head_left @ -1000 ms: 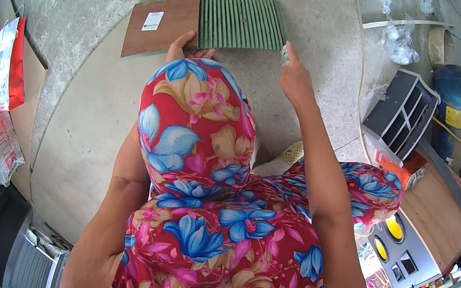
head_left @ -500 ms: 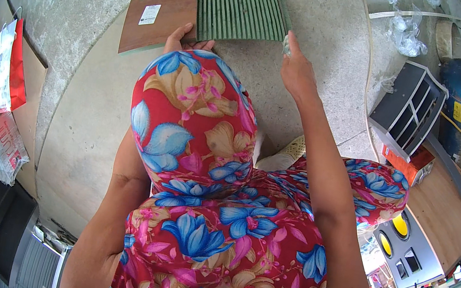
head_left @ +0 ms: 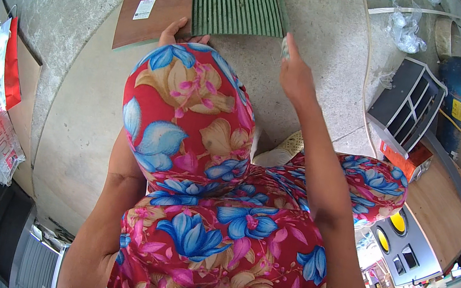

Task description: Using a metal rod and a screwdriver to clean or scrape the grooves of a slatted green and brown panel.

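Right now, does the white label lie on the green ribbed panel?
No, the white label is on the brown panel, left of the green ribbed panel.

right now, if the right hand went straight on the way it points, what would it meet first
Probably the right end of the green ribbed panel, just ahead of the right hand; depth is unclear, so they may already touch.

Two hands [head_left: 174, 32] [head_left: 297, 78], one green panel [head_left: 239, 8]
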A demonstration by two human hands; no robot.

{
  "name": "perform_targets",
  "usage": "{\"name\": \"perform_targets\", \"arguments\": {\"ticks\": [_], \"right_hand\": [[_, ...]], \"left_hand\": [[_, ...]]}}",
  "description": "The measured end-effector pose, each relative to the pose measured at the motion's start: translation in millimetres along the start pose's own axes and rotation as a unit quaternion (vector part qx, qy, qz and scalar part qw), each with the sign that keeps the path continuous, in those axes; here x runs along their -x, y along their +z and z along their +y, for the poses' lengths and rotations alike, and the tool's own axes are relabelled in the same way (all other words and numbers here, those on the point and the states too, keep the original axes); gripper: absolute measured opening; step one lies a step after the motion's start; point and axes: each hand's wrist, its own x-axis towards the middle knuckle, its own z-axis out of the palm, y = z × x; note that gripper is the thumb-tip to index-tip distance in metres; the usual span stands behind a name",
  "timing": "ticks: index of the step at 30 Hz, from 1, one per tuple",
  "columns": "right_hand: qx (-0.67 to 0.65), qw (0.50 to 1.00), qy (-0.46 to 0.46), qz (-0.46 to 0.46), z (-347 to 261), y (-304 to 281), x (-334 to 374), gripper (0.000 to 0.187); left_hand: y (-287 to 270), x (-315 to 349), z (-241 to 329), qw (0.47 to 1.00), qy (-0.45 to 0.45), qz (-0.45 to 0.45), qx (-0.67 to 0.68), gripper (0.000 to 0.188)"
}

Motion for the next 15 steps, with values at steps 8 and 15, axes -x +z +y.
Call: {"name": "perform_targets", "arguments": {"ticks": [8, 15], "right_hand": [[-0.017, 0.999, -0.032, 0.016, 8, 11, 13, 0.056], [-0.03, 0.997, -0.059, 0.026, 7, 30, 16, 0.056]], "left_hand": [[-3, 2, 0, 1.0, -0.013, 0.02, 0.002, 0.01], [-39, -9, -1, 0.992, 0.063, -0.092, -0.063, 0.023]]}}
